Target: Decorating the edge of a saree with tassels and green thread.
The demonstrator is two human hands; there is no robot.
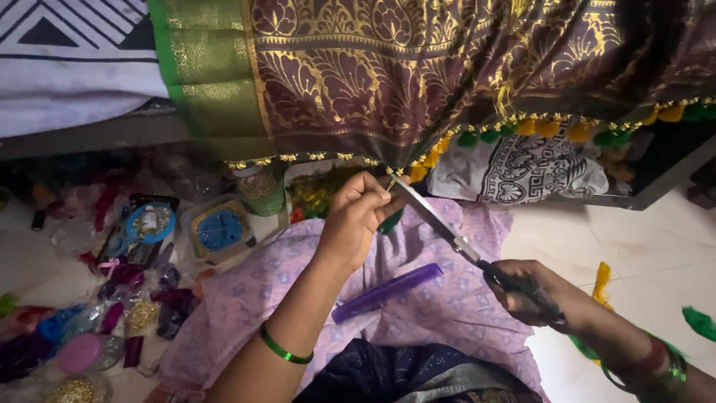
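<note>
Your L hand [356, 216] pinches green tassel [389, 221] at sari [388, 82] hem | R hand [533, 291] closed on scissors [447, 233], blades at tassel | trimmed pom-poms [548, 128] w/ more hem left | comb [388, 291] on lap

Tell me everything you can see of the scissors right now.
The long steel scissors with dark handles slant from the right hand, which grips the handles, up-left to the brown-and-gold patterned fabric's tasselled hem. The blade tips meet a green tassel pinched by the left hand. Blades look nearly closed, above the lilac printed cloth.
</note>
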